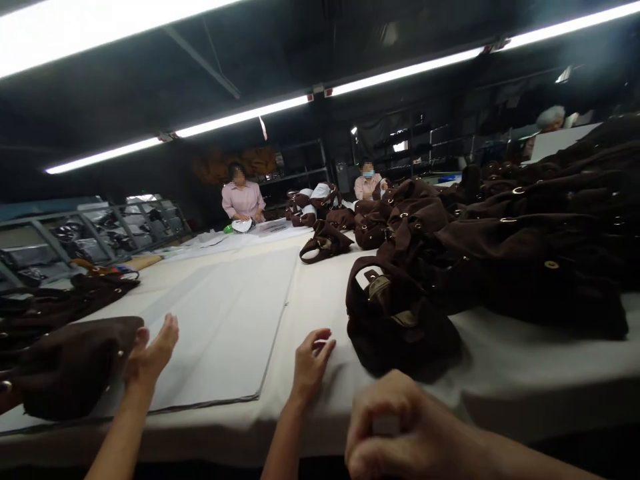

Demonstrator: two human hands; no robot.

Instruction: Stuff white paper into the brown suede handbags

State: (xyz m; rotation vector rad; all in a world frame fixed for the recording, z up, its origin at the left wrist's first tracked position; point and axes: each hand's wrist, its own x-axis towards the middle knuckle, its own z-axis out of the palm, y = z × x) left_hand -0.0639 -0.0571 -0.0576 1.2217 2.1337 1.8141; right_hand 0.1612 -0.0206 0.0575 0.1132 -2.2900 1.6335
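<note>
Worktable (320, 300) strip between white sheets and handbags

Dark-brown handbags (480, 260) were heaped along the right side. White sheets (220, 333) covered the left-centre, one corner near the front edge; a pale strip of tabletop ran between sheets and bags. The nearest handbag (400, 343), handle raised, sat beyond the right hand (415, 417), whose blurred fingers curled; whether they gripped anything I could not tell. The left hand (311, 363), fingers parted from thumb, hovered over the strip, just left of that bag.

There are three people (243, 198) in back, five long lights (245, 115), and brown bags (427, 340) too heaped to count
</note>
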